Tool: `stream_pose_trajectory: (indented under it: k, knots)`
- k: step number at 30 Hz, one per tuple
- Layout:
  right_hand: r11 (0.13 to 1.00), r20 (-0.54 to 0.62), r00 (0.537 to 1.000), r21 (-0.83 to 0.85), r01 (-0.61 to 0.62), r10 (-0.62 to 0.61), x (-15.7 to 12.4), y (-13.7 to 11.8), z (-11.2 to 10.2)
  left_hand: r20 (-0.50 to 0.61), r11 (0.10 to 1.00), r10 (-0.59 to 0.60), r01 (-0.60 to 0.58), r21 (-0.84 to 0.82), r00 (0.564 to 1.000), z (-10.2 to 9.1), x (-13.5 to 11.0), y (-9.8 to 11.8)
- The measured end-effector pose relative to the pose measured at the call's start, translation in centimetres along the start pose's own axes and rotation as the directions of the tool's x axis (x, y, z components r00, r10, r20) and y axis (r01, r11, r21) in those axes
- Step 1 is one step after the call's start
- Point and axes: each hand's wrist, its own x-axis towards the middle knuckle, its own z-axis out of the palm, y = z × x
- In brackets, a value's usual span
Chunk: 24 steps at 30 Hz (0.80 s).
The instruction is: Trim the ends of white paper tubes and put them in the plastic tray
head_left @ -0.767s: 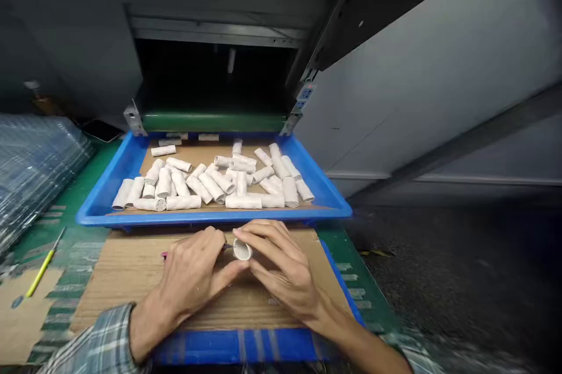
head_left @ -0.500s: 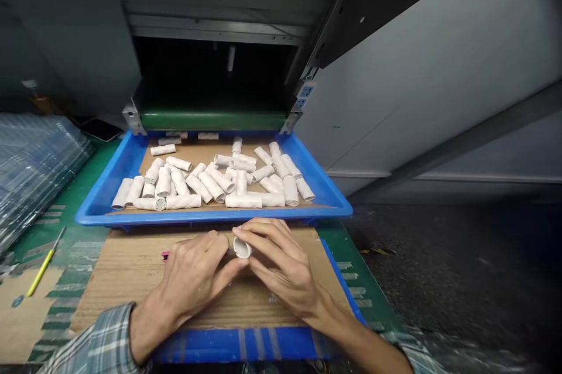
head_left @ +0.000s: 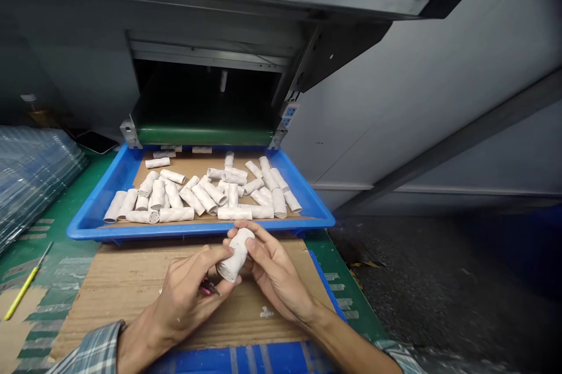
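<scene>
A short white tube (head_left: 236, 254) is pinched in my right hand (head_left: 281, 277), tilted above the cardboard. Its lower end, facing me, looks capped with small holes. My left hand (head_left: 184, 289) is closed round a small pink-handled tool (head_left: 208, 287) with a dark pointed tip; most of the tool is hidden by the fingers, so I cannot tell its kind. The left thumb and forefinger touch the near end of the tube. Just beyond the hands, a blue tray (head_left: 202, 232) holds several similar white tubes (head_left: 175, 214) lying in a loose pile.
Cardboard (head_left: 132, 292) lies under my hands, with a scrap of clear plastic (head_left: 266, 312) on it. A yellow-handled tool (head_left: 24, 292) rests at left, near plastic-wrapped goods (head_left: 35, 169). Behind the tray is a green conveyor belt (head_left: 202, 134) carrying another tube (head_left: 223, 81).
The tube has turned from showing its open end to showing its side and capped end. My right fingers have wrapped further round it, and the view has tipped upward and shifted right.
</scene>
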Motion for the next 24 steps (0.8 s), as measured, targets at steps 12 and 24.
stream_pose_trajectory:
  k: [12, 24]
  knots:
    - [0.967, 0.159, 0.96, -0.14, -0.211, 0.232, -0.9, 0.9, 0.2, -0.051, 0.995, 0.021, -0.026, -0.1, 0.998, -0.7, 0.5, 0.8]
    - [0.671, -0.153, 0.977, -0.71, -0.212, 0.147, -2.0, 0.8, -2.8, -0.069, 0.966, -0.065, 0.045, -0.253, 0.996, 0.6, 0.3, 0.3]
